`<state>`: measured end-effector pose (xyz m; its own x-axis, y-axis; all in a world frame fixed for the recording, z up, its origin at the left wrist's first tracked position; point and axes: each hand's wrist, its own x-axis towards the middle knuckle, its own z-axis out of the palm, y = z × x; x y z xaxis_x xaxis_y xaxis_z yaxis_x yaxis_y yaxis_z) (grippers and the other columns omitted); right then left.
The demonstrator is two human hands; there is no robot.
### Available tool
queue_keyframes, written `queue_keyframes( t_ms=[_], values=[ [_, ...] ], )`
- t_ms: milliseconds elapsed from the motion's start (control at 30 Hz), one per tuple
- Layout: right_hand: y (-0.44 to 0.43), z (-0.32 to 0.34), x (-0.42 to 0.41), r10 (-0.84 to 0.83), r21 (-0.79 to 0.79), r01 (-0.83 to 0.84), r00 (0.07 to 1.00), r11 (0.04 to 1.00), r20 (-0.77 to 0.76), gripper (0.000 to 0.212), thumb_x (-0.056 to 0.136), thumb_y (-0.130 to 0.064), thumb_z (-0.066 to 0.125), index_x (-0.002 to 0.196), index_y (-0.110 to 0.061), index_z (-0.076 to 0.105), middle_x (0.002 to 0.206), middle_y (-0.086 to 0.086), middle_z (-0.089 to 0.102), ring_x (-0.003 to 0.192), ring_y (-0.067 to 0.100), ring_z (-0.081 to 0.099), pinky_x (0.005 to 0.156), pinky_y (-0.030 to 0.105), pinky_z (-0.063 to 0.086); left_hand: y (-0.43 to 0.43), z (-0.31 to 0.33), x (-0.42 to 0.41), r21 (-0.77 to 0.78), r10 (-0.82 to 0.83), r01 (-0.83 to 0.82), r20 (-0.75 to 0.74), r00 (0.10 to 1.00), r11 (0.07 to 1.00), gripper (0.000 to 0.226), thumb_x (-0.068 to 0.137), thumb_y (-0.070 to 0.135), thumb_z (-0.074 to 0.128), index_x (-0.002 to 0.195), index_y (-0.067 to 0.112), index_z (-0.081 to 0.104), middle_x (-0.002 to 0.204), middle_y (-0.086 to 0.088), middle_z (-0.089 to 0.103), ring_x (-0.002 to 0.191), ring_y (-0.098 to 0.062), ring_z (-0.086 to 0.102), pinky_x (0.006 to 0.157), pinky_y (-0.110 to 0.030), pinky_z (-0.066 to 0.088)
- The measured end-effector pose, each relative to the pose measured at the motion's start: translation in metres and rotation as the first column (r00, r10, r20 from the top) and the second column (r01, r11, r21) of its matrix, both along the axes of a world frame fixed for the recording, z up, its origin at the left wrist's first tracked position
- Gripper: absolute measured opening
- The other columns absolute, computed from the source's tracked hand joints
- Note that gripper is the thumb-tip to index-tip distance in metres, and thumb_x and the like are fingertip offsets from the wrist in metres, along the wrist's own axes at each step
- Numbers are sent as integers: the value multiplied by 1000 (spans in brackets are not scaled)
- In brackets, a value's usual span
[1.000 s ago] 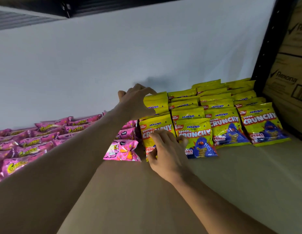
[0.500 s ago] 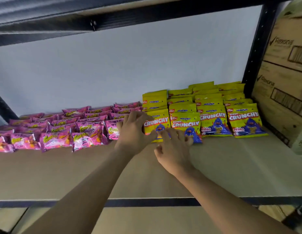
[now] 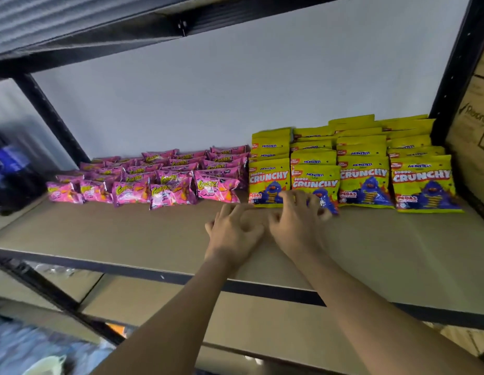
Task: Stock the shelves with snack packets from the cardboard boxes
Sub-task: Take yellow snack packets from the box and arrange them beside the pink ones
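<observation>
Yellow snack packets (image 3: 365, 182) stand on the right part of the shelf (image 3: 127, 234), four columns side by side, each column several rows deep and leaning back toward the white wall (image 3: 235, 90). The front packet of the second column (image 3: 314, 180) sits slightly forward of its neighbours. Right hand (image 3: 297, 226) lies over that packet's lower edge, fingers (image 3: 292, 197) spread and bent, tips on or just above the foil; contact is blurred and cannot be confirmed. It is not clamped round anything. Left hand (image 3: 232, 234) is just beside the right one, over bare shelf board in front of the gap between the two kinds of packet, fingers loosely bent, holding nothing. Both forearms reach in across the shelf's dark front rail (image 3: 159, 276). Pink snack packets (image 3: 165, 182) fill the middle-left of the same shelf in overlapping rows, lying flatter than the yellow ones, their right end touching the first yellow column. Cardboard boxes (image 3: 476, 125) are stacked outside the black upright post (image 3: 452, 77) at far right. A lower shelf board (image 3: 262, 320) shows beneath the rail. The underside of an upper shelf (image 3: 73, 28) runs across the top. The far left edge is blurred.
</observation>
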<state>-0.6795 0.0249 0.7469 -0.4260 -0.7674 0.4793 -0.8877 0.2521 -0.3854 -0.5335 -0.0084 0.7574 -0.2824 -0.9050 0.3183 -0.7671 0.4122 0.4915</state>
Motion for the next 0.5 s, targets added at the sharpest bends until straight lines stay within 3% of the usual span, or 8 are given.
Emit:
queue_keyframes(
  t_ms=[100, 267, 500],
  values=[
    [-1, -2, -1, 64, -25, -64, 998, 998, 3, 48, 87, -45, 60, 128, -22, 54, 127, 4, 58, 120, 30, 44, 88, 46, 39, -1, 1, 0, 26, 18, -16, -61, 998, 1000, 36, 86, 44, 62, 122, 41, 58, 128, 13, 51, 114, -14, 52, 95, -38, 26],
    [-1, -2, 3, 103, -54, -102, 994, 993, 26, 42, 90, -45, 56, 126, -24, 55, 120, 1, 60, 113, 26, 53, 95, 51, 33, -6, -3, 2, 56, 6, 1, -123, 992, 998, 25, 94, 44, 56, 118, 39, 60, 112, 18, 53, 106, -10, 57, 94, -38, 30],
    [7, 2, 10, 138, -22, -137, 991, 990, 1, 27, 92, -33, 58, 115, -20, 61, 115, 0, 62, 105, 23, 57, 92, 42, 37, -9, -7, 12, 106, -109, 140, -258, 960, 984, 17, 91, 41, 57, 107, 37, 62, 105, 12, 58, 102, -13, 60, 101, -45, 43]
  ],
)
